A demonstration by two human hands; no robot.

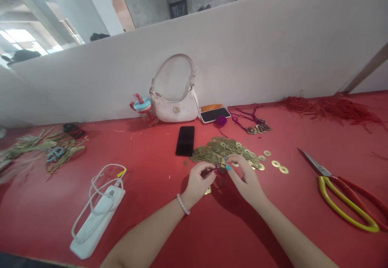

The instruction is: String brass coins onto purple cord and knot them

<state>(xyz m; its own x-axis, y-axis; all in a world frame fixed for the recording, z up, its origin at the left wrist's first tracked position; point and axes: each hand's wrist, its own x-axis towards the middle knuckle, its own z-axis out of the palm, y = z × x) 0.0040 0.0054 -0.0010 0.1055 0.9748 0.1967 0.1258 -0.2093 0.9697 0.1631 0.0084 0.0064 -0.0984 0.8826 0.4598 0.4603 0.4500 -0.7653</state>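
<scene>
My left hand (198,181) is closed in a pinch on a dark purple cord (216,166), just in front of a heap of brass coins with holes (215,148). Across from it, my right hand (245,177) has thumb and fingers closed at the other side of the cord's small loop. Whether a coin sits in that loop is too blurred to tell. Under my left hand, part of a coin (207,190) shows on the red table. Behind the heap lie a ball of purple cord (221,120) and some coins knotted on purple cord (257,127).
Large scissors (324,173) lie partly open at right. A black phone (185,140) touches the heap's left side. Behind stand a white handbag (176,108) and a cup (144,108). A white power strip (98,221) lies left; red strands (333,108) lie back right.
</scene>
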